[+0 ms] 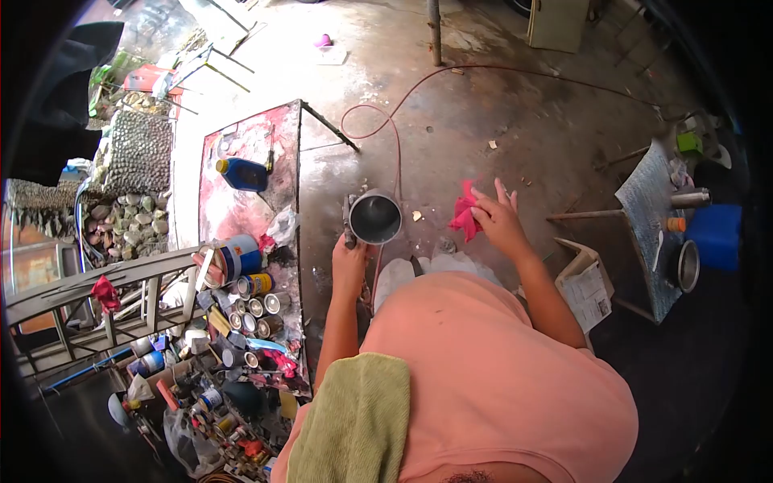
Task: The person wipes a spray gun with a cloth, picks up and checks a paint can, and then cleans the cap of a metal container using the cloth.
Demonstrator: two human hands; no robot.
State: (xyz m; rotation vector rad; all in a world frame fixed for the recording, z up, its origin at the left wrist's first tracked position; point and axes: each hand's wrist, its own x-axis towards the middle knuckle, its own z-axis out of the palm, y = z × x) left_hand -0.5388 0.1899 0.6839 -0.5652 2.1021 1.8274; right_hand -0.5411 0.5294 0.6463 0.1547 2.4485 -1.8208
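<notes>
Currently, the left hand is curled around a dark handle beside a round grey metal cup. The right hand pinches a crumpled pinkish-red cloth, at least 2 fingers extended. Leftward, a blue yellow-capped plastic bottle is on a paint-stained table; grey concrete floor stretches ahead.

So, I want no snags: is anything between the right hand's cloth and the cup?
Nothing visible: the gap from the cloth in the right hand to the cup in the left hand looks open, with floor below.
</notes>
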